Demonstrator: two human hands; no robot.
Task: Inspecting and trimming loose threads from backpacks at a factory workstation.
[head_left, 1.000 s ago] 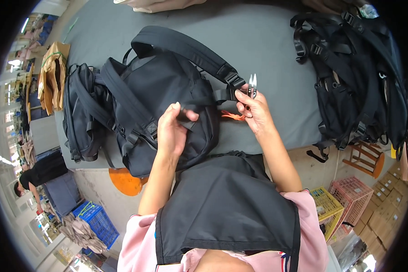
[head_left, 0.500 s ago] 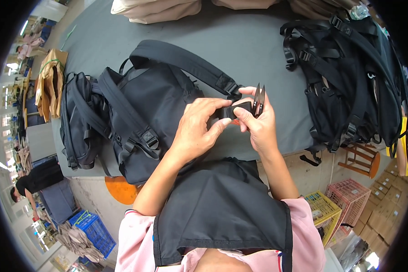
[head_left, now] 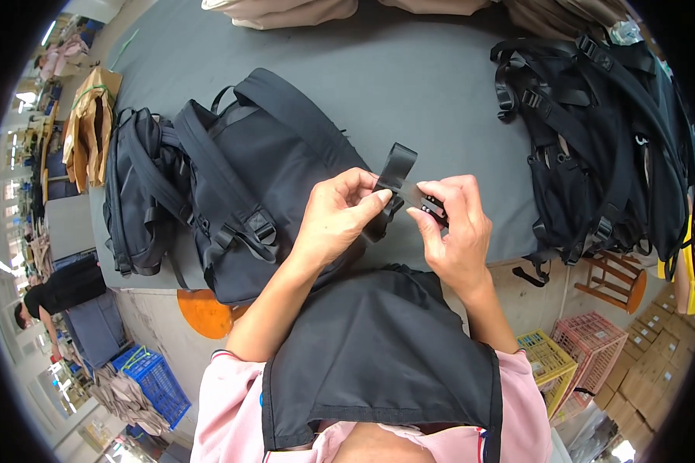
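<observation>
A black backpack (head_left: 259, 166) lies on the grey table with its shoulder straps upward. My left hand (head_left: 336, 216) is closed over its near right side, pinching a black webbing strap (head_left: 398, 163) between thumb and fingers. One folded end of that webbing stands up above the fingertips. Close by on the right, my right hand (head_left: 457, 228) is closed around small thread snips (head_left: 434, 208), mostly hidden by the fingers. A blurred piece of webbing spans the gap between both hands; whether the right fingertips grip it is unclear. A black buckle hangs below the left fingertips, partly covered.
Another black backpack (head_left: 143, 193) lies at the left, and a pile of black backpacks (head_left: 594, 147) at the right. Beige bags (head_left: 286, 11) sit along the far edge. A wooden stool (head_left: 614, 282), yellow crate (head_left: 544, 363) and blue crate (head_left: 154, 386) stand beyond the near edge.
The near shoulder strap has dropped back onto the backpack. My right hand has turned, hiding the snips' blades that pointed up before. The webbing end now stands up between my hands.
</observation>
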